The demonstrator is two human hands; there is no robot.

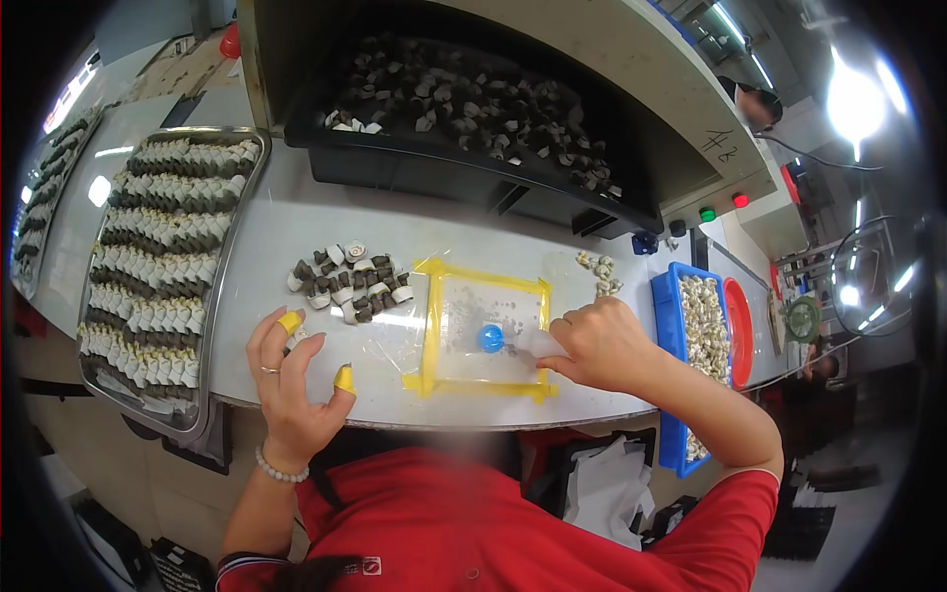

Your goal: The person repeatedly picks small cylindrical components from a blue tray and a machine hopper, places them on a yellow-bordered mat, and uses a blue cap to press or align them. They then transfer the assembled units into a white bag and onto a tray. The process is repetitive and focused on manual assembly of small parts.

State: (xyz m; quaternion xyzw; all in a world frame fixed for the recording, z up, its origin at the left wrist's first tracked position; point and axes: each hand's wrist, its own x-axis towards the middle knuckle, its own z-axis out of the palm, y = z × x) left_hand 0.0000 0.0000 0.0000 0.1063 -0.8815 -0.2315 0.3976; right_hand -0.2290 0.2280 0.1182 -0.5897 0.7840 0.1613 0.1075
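Observation:
My right hand is closed round a white squeeze bottle with a blue tip, tilted low over a clear sheet edged with yellow tape. Grey spots dot the sheet around the tip. To the left, my left hand is open, fingers spread, with yellow covers on two fingertips. A small white piece shows between its fingers; whether they touch it I cannot tell. Just beyond lies a loose cluster of white-and-dark small parts. Several small cream pieces lie beyond my right hand.
A metal tray with rows of white-and-dark parts stands at the left. A deep black bin of similar parts sits at the back, under a housing with coloured buttons. At the right are a blue bin of cream pieces and a red basin.

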